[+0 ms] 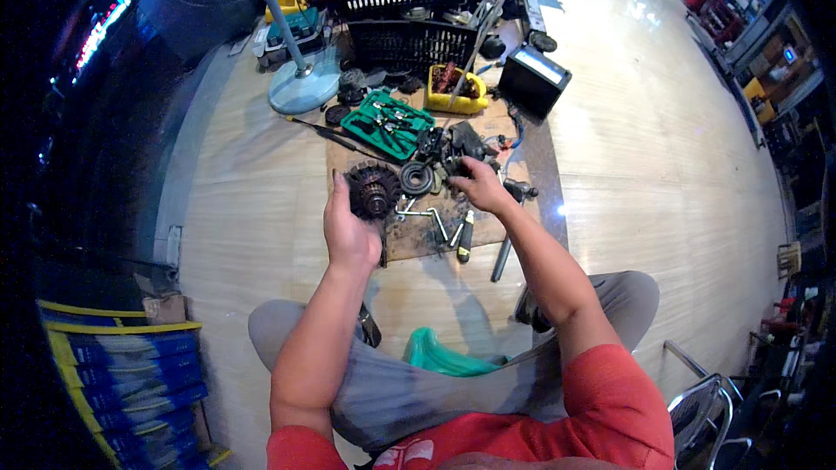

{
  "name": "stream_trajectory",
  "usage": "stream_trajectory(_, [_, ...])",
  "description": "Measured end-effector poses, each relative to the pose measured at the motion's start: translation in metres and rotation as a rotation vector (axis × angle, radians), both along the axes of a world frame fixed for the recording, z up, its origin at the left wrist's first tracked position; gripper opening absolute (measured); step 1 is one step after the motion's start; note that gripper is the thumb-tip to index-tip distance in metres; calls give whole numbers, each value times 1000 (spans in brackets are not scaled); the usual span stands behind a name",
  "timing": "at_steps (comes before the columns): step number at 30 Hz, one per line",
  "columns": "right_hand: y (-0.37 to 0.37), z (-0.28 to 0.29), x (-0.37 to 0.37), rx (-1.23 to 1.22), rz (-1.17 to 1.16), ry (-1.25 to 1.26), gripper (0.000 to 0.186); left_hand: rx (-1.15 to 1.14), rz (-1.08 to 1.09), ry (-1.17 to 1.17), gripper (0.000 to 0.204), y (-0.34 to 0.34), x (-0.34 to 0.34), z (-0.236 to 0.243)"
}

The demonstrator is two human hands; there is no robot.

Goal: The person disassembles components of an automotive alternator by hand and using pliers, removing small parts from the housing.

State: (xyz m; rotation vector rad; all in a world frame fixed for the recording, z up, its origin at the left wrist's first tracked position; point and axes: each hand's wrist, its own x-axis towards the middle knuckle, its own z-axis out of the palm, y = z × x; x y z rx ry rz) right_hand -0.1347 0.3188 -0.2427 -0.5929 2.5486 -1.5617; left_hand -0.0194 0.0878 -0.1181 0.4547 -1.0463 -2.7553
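Note:
My left hand [347, 231] is closed around a dark, grimy toothed rotor [374, 191] at the middle left. My right hand [479, 183] is over a cluster of dark metal parts [463, 139], its fingers bent and apart; whether they touch a part is unclear. Between my hands lies a black ring-shaped part [416, 177]. Below them are L-shaped wrenches [434, 213], a yellow-and-black handled tool [466, 237] and, right, a hammer [505, 235], all on grimy cardboard [409, 244].
A green tool tray [366, 122], yellow bin [470, 104], black crates [401, 43], black battery [535, 78] and fan base [305, 87] stand beyond. A green stool [444, 357] is beneath my legs. Blue-yellow stacked items [131, 365] and chrome chair frames [714, 409] flank me.

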Motion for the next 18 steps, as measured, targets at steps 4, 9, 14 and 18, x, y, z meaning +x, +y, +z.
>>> stream_trajectory(4, [3,105,23,48,170,33,26,75,99,6,50,0,-10,17])
stream_trajectory(9, [12,178,56,154,373,-53,25,177,131,-35,51,1,-11,30])
stream_trajectory(14, [-1,152,101,-82,337,-153,27,184,41,-31,53,11,-13,12])
stream_trajectory(18, [-36,155,115,-72,238,-11,23,121,-44,-67,53,12,-7,1])
